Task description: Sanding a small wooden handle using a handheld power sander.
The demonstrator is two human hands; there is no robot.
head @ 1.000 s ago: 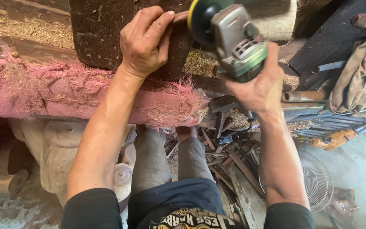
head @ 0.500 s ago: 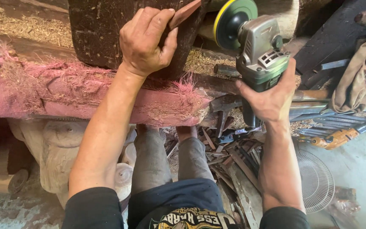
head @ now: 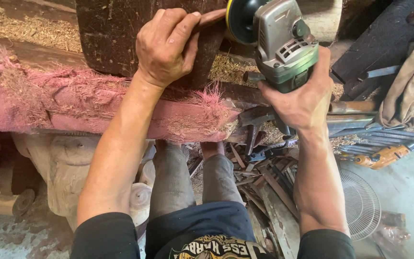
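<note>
- Furthest left of the dark wood block (head: 116, 33) lies the frayed pink cloth (head: 73, 103) along the tabletop edge; I judge it best to keep loose fibres like these out from under the spinning disc.
- My left hand (head: 166, 45) is closed, fingers curled over the block's right edge, pinching a thin reddish wood strip (head: 212, 18) against it. A firm pinch with fingertips well back from the strip's free end seems wise.
- The strip pokes out rightward from the block's upper right corner, its tip right at the disc (head: 239, 19).
- Just right of the block, my right hand (head: 303, 98) wraps tight around the body of the angle grinder (head: 283, 43), disc facing the strip. Light pressure and a steady wrist should keep the thin piece from snatching.
- Further right of the block, metal bars (head: 360, 122) and an orange tool (head: 377, 157) lie piled; I would keep the cord away from them.
</note>
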